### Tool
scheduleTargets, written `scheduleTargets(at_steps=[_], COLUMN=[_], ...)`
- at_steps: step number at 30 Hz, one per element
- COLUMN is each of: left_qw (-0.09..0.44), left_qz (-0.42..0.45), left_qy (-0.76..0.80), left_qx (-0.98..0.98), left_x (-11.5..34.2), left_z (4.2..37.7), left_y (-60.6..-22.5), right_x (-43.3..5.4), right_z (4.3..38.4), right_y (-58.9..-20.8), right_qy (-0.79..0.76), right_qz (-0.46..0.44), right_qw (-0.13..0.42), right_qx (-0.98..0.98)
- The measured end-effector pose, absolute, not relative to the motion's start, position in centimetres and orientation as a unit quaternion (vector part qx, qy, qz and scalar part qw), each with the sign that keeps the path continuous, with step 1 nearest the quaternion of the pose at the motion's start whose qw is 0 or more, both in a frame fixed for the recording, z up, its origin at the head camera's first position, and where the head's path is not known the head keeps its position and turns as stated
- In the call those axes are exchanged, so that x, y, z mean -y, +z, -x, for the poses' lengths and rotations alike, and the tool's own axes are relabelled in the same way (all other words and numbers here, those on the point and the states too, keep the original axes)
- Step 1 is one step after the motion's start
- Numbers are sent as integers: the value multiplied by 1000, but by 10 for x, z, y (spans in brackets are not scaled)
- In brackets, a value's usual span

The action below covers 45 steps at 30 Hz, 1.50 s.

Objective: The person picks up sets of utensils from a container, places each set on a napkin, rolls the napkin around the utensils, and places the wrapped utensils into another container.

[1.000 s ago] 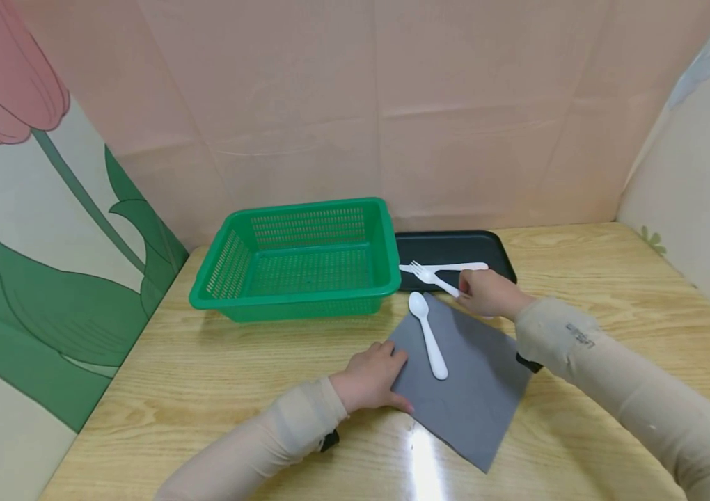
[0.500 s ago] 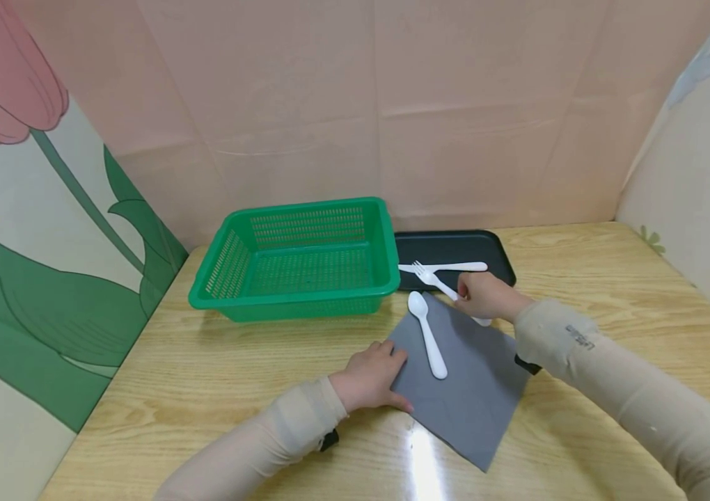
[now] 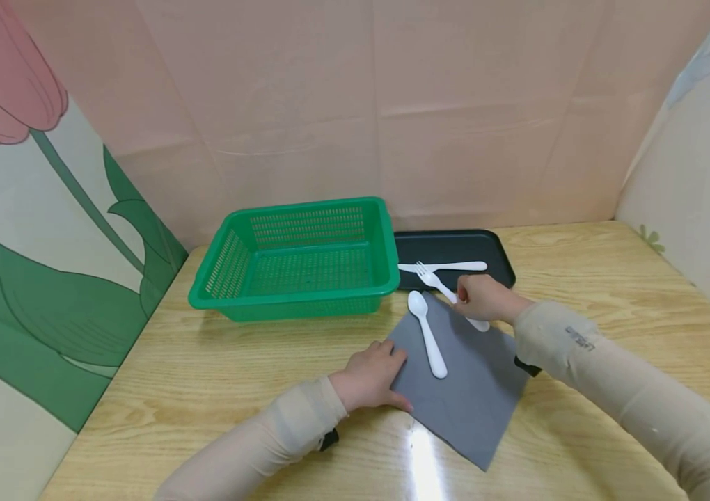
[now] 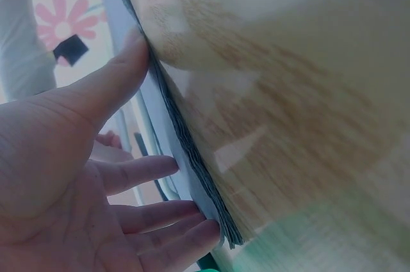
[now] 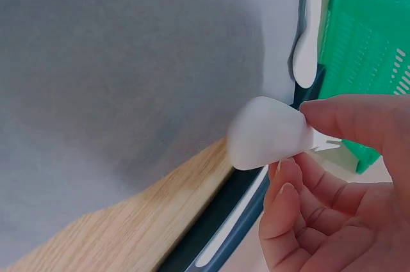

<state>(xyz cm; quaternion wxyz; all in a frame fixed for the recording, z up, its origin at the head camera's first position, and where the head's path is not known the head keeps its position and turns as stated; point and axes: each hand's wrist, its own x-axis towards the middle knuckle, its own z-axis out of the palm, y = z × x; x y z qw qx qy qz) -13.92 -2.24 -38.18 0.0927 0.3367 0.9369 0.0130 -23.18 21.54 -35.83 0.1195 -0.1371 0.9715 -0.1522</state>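
Note:
A grey folded napkin lies turned corner-up on the wooden table, with a white plastic spoon on its left part. My left hand rests on the napkin's left edge, fingers spread; the left wrist view shows the thumb and fingertips along its layered edge. With thumb and fingers my right hand pinches a white plastic fork by the handle, over the napkin's far corner. The tines point up-left across the black tray. The rounded handle end faces the right wrist camera.
A green slotted basket stands to the left of the black tray, overlapping its left end in the head view. One white plastic knife lies in the tray. Behind them rises a pink-beige covered wall.
My right hand, pinching the fork, has shifted slightly toward me, and more of the handle end shows past the fingers. The left hand, spoon and napkin have stayed in place.

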Motion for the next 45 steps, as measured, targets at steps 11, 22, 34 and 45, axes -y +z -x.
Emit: scheduleTargets(at_steps=[11, 22, 34, 45], left_qw=[98, 97, 98, 100], left_qz=[-332, -331, -329, -328], left_qy=[9, 3, 2, 3], left_qx=[-938, -939, -939, -940], left_x=[22, 23, 22, 22], left_z=[138, 137, 137, 137], left_y=[-379, -379, -378, -378], right_x=[-213, -213, -211, -207], right_z=[229, 229, 226, 225], right_y=[-358, -365, -365, -365], right_qy=[-155, -153, -156, -172], right_qz=[129, 123, 129, 93], right_qw=[132, 137, 131, 180], right_qx=[-971, -971, -970, -964])
